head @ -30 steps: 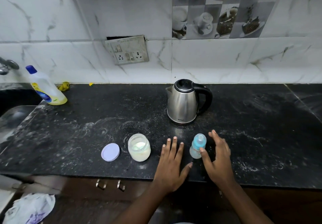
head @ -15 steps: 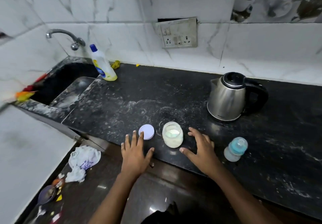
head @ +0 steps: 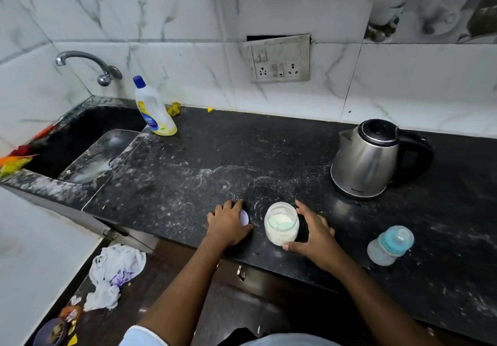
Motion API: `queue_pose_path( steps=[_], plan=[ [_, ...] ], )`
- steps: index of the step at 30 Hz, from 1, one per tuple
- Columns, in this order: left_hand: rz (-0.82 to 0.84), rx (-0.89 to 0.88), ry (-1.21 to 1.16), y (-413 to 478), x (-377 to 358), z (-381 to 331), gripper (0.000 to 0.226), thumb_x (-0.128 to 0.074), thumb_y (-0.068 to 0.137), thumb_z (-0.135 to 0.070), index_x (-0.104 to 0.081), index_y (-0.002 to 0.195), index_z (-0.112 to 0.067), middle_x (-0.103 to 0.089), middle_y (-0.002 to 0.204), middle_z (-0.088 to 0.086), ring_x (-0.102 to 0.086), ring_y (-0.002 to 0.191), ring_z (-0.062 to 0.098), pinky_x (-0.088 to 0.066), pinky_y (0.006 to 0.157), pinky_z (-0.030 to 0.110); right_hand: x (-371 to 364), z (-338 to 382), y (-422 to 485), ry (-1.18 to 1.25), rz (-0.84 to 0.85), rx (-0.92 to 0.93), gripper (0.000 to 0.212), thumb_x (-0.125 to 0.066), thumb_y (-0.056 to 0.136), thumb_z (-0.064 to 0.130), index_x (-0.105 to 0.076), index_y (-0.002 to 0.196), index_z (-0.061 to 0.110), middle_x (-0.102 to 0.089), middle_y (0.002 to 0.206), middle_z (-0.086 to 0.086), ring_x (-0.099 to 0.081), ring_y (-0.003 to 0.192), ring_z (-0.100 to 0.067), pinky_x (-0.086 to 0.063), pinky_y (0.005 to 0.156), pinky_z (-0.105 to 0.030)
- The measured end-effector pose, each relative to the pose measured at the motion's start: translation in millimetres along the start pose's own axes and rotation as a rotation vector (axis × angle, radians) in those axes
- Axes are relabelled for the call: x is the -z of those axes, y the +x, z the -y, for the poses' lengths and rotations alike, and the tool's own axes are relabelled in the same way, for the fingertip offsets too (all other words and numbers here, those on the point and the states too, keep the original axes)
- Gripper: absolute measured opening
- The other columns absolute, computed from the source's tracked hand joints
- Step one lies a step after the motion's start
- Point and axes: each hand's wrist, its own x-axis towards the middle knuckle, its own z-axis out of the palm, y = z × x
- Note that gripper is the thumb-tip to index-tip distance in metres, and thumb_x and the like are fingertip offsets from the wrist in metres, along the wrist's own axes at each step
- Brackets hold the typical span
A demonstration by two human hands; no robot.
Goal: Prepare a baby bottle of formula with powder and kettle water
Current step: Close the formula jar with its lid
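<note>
Head view: on the tabletop (head: 188,157) the kettle (head: 365,162) is standing shut. Front-left of the kettle, the right grip (head: 314,234) is spreading apart round the open powder jar (head: 281,224). Front-right, the baby bottle (head: 390,244) is sitting capped, seemingly unfilled. Farthest left of the kettle, the left grip (head: 228,224) is curling onto the lid (head: 244,218). Scooping and pouring seem to be remaining.

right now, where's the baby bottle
In the head view the baby bottle stands at the right, near the front edge of the counter, in front of the kettle and apart from the right hand beside the powder jar.
</note>
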Motion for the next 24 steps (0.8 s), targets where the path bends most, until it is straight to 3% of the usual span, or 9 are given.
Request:
queue_pose_path(
  steps=[3,6,8,10,13,16,19,22,24],
  plan=[
    [-0.108,0.004,-0.179,-1,2,-1,0.086,-0.069,0.092,-0.060,-0.036,0.163,-0.024,-0.046,0.158,0.008,-0.046,0.142,0.036,-0.040,0.116,0.054,9,-1,-9,-0.024,0.079,0.021,0.114,-0.085,0.075,0.040,-0.009,0.157,0.058,-0.035,0.158,0.024,-0.020,0.150,-0.011,-0.017,0.114,-0.042],
    [-0.228,0.006,-0.782,-9,21,-17,0.072,-0.078,0.091,-0.055,-0.057,0.150,-0.020,-0.063,0.145,0.003,-0.063,0.127,0.022,-0.052,0.108,0.043,26,0,-17,-0.017,0.016,0.029,0.101,-0.072,0.079,0.023,-0.011,0.144,0.070,-0.038,0.153,0.032,-0.028,0.149,-0.010,-0.014,0.112,-0.037],
    [-0.190,-0.024,-1.209,-20,43,-40,0.053,-0.078,0.096,-0.039,-0.063,0.142,-0.017,-0.074,0.130,0.001,-0.071,0.111,0.011,-0.057,0.095,0.030,36,7,-20,0.125,-0.069,0.066,0.091,-0.074,0.082,0.025,-0.023,0.144,0.070,-0.043,0.152,0.033,-0.034,0.148,-0.007,-0.018,0.119,-0.041],
    [-0.045,-0.124,-1.423,-30,63,-62,0.047,-0.073,0.100,-0.024,-0.059,0.144,-0.019,-0.076,0.114,-0.003,-0.074,0.097,0.006,-0.059,0.082,0.024,44,23,-19,0.306,-0.098,0.146,0.085,-0.081,0.088,0.027,-0.032,0.151,0.059,-0.046,0.154,0.026,-0.036,0.147,0.000,-0.026,0.123,-0.036],
    [0.150,-0.246,-1.508,-35,73,-89,0.052,-0.069,0.102,-0.017,-0.050,0.150,-0.021,-0.080,0.100,-0.002,-0.076,0.089,0.008,-0.059,0.074,0.022,58,55,-14,0.394,-0.124,0.248,0.090,-0.087,0.084,0.028,-0.037,0.155,0.047,-0.044,0.158,0.019,-0.039,0.147,0.002,-0.033,0.118,-0.021],
    [0.228,-0.239,-1.585,-34,73,-105,0.055,-0.068,0.104,-0.017,-0.046,0.155,-0.017,-0.081,0.106,0.003,-0.077,0.094,0.013,-0.061,0.077,0.025,68,70,-6,0.316,-0.155,0.326,0.085,-0.090,0.080,0.032,-0.046,0.151,0.043,-0.048,0.154,0.019,-0.043,0.145,-0.004,-0.036,0.118,-0.029],
    [0.254,-0.217,-1.608,-33,71,-111,0.055,-0.067,0.105,-0.023,-0.046,0.156,-0.017,-0.081,0.107,-0.001,-0.077,0.094,0.013,-0.062,0.076,0.026,72,67,-1,0.293,-0.165,0.319,0.082,-0.091,0.079,0.026,-0.050,0.149,0.039,-0.054,0.147,0.018,-0.051,0.137,-0.005,-0.042,0.112,-0.028],
    [0.114,-0.244,-1.495,-29,65,-100,0.049,-0.069,0.101,-0.033,-0.056,0.147,-0.023,-0.080,0.121,0.003,-0.076,0.109,0.019,-0.061,0.094,0.037,72,57,1,0.201,-0.159,0.272,0.084,-0.093,0.076,0.032,-0.051,0.147,0.041,-0.056,0.138,0.020,-0.056,0.126,-0.004,-0.048,0.101,-0.027],
    [-0.087,-0.262,-1.383,-27,55,-83,0.038,-0.058,0.098,-0.022,-0.064,0.136,-0.026,-0.076,0.127,0.002,-0.072,0.119,0.015,-0.057,0.104,0.039,71,49,3,0.037,-0.111,0.239,0.085,-0.090,0.075,0.048,-0.049,0.149,0.043,-0.053,0.136,0.019,-0.053,0.125,-0.003,-0.048,0.102,-0.029]
  ],
)
